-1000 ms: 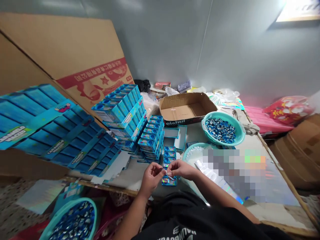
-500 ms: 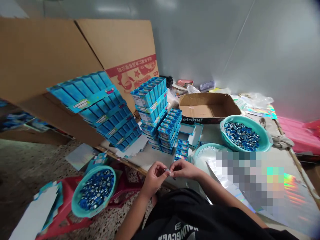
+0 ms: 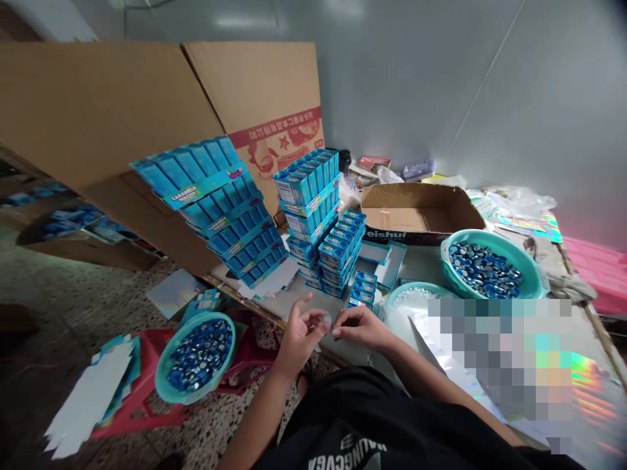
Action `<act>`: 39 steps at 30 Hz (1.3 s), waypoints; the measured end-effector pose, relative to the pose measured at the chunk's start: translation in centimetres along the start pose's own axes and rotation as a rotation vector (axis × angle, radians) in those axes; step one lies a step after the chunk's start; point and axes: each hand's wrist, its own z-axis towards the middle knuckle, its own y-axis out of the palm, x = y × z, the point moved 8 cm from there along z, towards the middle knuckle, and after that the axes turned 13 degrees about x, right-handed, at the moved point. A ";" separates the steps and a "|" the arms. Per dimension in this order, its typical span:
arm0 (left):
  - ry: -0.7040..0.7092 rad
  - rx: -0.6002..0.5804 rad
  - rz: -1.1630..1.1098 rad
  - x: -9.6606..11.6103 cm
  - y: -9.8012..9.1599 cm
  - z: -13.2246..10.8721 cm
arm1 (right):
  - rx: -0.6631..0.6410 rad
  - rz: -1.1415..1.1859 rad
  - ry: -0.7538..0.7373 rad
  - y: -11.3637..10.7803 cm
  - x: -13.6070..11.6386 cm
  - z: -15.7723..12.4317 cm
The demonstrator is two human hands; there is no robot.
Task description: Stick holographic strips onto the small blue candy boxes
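My left hand (image 3: 297, 339) is above the near table edge. Its thumb and forefinger pinch a small pale, shiny piece (image 3: 326, 318), too small to name, while another finger points up. Close beside it, my right hand (image 3: 361, 328) has thumb and fingertips pressed together; what they hold, if anything, cannot be made out. A narrow gap parts the two hands. Just beyond the right hand stands a short row of small blue boxes (image 3: 363, 288). To its right is a turquoise bowl (image 3: 389, 301) of small white pieces, partly under a pale sheet.
Stacked blue display boxes (image 3: 306, 202) and a leaning stack (image 3: 210, 209) stand before a large carton (image 3: 274, 78). An open shallow carton (image 3: 416, 232) lies behind. Turquoise basins of blue wrapped pieces stand on the table (image 3: 533, 287) and on a red stool (image 3: 164, 391).
My hands have drawn slightly apart; before, their fingertips met around a small pale piece. The left fingers have spread more. The whole view has shifted a little to the left.
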 end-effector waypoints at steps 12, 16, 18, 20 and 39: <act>-0.046 -0.053 0.059 -1.0 1.5 -0.3 | 0.191 0.124 0.084 -1.2 0.9 1.3; -0.059 -0.027 0.002 -0.6 1.5 0.1 | 0.311 0.080 0.069 -2.4 0.7 1.2; -0.022 -0.023 0.071 -0.2 1.4 0.4 | 0.340 0.062 0.056 -2.8 0.7 1.2; 0.032 -0.015 0.177 0.5 1.5 0.5 | 0.346 0.054 0.055 -2.9 0.6 1.1; 0.009 -0.005 -0.221 0.8 3.7 0.2 | 0.344 0.724 0.207 0.8 0.4 0.7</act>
